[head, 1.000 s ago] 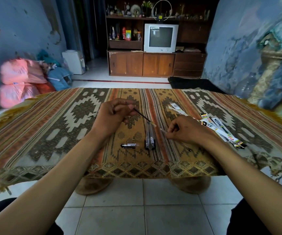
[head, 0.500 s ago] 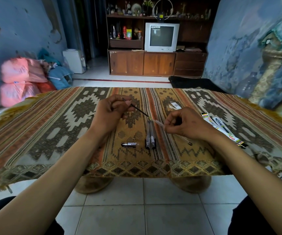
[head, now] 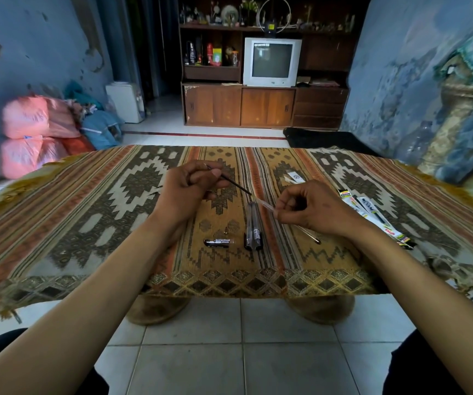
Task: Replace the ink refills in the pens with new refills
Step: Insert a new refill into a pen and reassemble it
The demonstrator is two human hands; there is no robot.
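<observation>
My left hand (head: 189, 186) pinches a thin dark ink refill (head: 235, 184) that slants down to the right. My right hand (head: 312, 209) pinches the other end of the same line, a clear plastic sleeve (head: 263, 206) that meets the refill's tip. Below them two pens (head: 253, 232) lie side by side on the patterned cloth (head: 87, 212). A short black pen part (head: 220, 242) lies to their left, with a tiny brass piece (head: 225, 231) above it. Another thin refill (head: 309, 235) lies under my right wrist.
Packets of new refills (head: 372, 215) lie on the cloth at the right, and a small white wrapper (head: 294, 177) lies further back. Beyond the table are a television cabinet (head: 266, 106), pink sacks (head: 33, 132) at the left and tiled floor (head: 229, 349) at the near edge.
Both hands have risen slightly and moved back from me with the refill. The right hand now holds a clear sleeve stretched out from the refill's tip.
</observation>
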